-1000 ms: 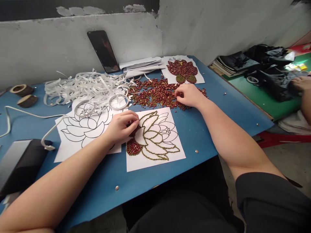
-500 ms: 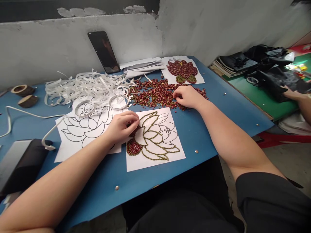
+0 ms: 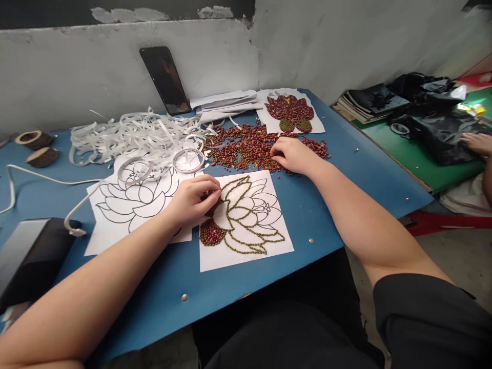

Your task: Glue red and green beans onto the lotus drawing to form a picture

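Observation:
My left hand [image 3: 196, 199] rests at the left edge of a white sheet with a flower outline [image 3: 253, 233], its fingers curled in. Whatever those fingers may hold is hidden. Green beans trace many of the petals, and a leaf shape [image 3: 212, 233] at the lower left is filled with red beans inside a green border. At the right side of a loose pile of red and green beans [image 3: 246, 148], my right hand [image 3: 294, 155] has its fingertips pinched down among them. Anything between those fingertips is too small to make out.
A second outline sheet [image 3: 126, 205] lies left, with tape rings [image 3: 188, 160] and paper strips [image 3: 130, 133] behind it. A finished bean flower [image 3: 290, 110] lies at the back. A phone [image 3: 165, 79] leans on the wall. Another person's hand [image 3: 476, 142] is far right.
My right hand has shifted very slightly left over the bean pile. My left hand stays on the sheet. The other person's hand at the far right has moved right.

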`<state>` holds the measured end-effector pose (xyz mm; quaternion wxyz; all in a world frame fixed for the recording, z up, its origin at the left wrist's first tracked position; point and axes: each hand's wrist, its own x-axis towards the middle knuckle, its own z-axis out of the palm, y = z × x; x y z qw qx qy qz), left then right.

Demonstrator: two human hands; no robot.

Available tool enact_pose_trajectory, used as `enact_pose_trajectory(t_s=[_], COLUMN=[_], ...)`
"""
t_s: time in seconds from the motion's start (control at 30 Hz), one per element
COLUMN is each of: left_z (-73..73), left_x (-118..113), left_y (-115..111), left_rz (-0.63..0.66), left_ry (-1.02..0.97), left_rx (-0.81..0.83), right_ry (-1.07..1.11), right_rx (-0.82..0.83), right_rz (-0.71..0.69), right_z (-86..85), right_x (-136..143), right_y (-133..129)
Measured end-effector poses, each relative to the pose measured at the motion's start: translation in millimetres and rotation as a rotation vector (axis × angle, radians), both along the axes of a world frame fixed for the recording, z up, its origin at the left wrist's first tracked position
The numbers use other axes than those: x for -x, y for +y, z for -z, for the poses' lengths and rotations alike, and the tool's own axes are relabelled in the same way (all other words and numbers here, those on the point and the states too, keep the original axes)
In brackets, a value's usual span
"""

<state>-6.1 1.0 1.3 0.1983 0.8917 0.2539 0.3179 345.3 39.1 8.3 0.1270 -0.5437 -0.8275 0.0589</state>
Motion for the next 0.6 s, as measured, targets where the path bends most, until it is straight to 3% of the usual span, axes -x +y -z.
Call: enact_pose_trajectory(t_s=[0.27,0.5,0.6], left_z=[0.7,-0.7,-1.0], left_x=[1,0,0], left_y=[0,0,0], left_rz=[-0.019,-0.024,-0.036], left_ry=[0.014,0.024,0.036], left_rx=[0.029,0.063,0.077], right_ry=[0.017,0.054,0.062], right_rx=[-0.012,-0.055,-0.032], right_rz=[-0.017,0.019,-0.033], right_z=[7.3,-4.6,-5.2], right_x=[1,0,1], right_y=[2,-4,-4])
